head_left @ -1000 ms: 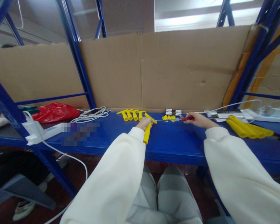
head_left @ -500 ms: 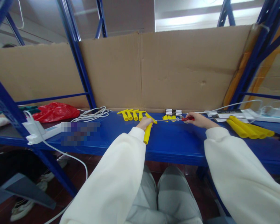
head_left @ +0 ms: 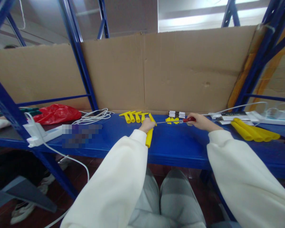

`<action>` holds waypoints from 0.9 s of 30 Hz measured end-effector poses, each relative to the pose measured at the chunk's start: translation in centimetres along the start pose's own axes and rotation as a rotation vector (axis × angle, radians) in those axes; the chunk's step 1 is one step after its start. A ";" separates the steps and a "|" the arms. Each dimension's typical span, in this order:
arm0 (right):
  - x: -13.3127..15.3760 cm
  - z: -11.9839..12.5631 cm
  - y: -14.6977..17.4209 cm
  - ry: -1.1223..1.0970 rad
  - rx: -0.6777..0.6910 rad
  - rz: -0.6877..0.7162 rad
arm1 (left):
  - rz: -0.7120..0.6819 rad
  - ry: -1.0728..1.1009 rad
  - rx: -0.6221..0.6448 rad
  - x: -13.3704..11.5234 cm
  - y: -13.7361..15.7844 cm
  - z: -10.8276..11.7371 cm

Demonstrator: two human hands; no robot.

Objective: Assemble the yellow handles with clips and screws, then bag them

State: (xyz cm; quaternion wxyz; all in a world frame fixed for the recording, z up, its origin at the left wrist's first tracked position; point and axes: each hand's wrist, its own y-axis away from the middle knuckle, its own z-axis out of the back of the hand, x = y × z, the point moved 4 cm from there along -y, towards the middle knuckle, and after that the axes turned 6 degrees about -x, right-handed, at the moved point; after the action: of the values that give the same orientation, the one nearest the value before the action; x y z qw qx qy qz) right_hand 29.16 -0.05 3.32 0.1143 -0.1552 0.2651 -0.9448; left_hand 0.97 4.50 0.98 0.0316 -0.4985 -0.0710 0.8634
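My left hand (head_left: 147, 125) is wrapped round a yellow tubular piece (head_left: 149, 139), whose wider end points toward me over the blue shelf. A narrower yellow part shows beyond my fingers; how the two join is hidden. My right hand (head_left: 195, 120) grips the red handle of a screwdriver (head_left: 188, 119). Its long metal shaft runs left, with the tip at the yellow part beside my left fingers. Just behind the shaft lie small yellow pieces (head_left: 172, 120) and a stack of white-and-black items (head_left: 177, 114). Several yellow T-shaped pieces (head_left: 133, 117) stand in a row left of my left hand.
Several yellow tubes (head_left: 249, 129) lie at the right near white strips and cables. At the left are a red plastic bag (head_left: 58, 114), coiled white cable (head_left: 97, 115) and a power strip (head_left: 47, 134). Cardboard (head_left: 175, 69) walls the back; blue posts (head_left: 82, 63) flank it.
The screwdriver and my right hand have shifted slightly left. The yellow piece in my left hand has turned a little, its far part now more in line with the tube.
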 end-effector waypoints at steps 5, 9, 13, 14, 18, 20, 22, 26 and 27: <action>0.9 0.0 0.3 -0.007 0.045 0.085 | -0.041 -0.126 -0.015 -0.2 0.1 0.5; 1.1 -0.2 0.3 0.038 0.075 0.106 | -0.063 -0.135 -0.010 -0.1 -0.1 0.5; 1.2 -0.1 0.4 0.118 0.091 0.061 | -0.077 -0.175 -0.010 -0.1 -0.3 0.6; 1.2 -0.1 0.5 0.144 0.093 0.044 | -0.080 -0.185 -0.014 -0.2 -0.3 0.6; 1.5 0.1 0.7 0.248 0.068 0.009 | -0.075 -0.202 -0.024 -0.3 -0.1 0.8; 1.6 0.1 0.7 0.259 0.041 0.022 | -0.069 -0.194 -0.025 -0.4 -0.1 0.8; 1.6 -0.1 0.7 0.235 0.045 0.044 | -0.072 -0.181 -0.020 -0.5 0.0 0.8; 1.8 -0.3 0.6 0.204 0.095 0.073 | -0.066 -0.194 -0.009 -0.4 -0.1 0.8; 1.9 -0.3 0.6 0.213 0.101 0.071 | -0.063 -0.198 -0.011 -0.4 -0.1 0.7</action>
State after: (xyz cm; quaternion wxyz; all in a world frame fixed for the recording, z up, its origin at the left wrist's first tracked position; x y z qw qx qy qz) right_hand 27.36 -0.97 3.22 0.1266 -0.0384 0.2332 -0.9634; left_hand 0.51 4.46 1.67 0.0487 -0.4083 -0.0941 0.9067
